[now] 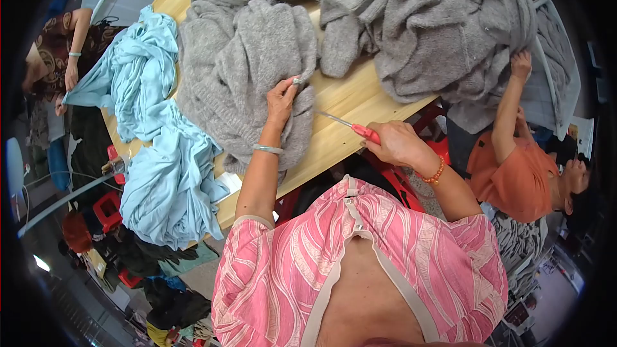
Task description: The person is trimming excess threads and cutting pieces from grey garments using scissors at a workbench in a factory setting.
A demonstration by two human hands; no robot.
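Head view, one wooden table [350, 99]. Grey knitted garments: apparently two, one large heap [424, 19] far side, one [247, 71] nearer. Light blue cloth [157, 154]: one, draped over the left edge. Left hand [281, 99]: fingers pinching the nearer grey knit. Right hand [398, 143]: closed around one red-handled tool [350, 125], tip towards that knit.

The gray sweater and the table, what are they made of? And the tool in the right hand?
The gray sweater looks like fuzzy knitted wool or yarn: its surface is soft and hairy. The table looks like pale wood with a smooth finish, showing faint grain. The tool in the right hand seems to have a shiny metal tip and a red, probably plastic, handle.
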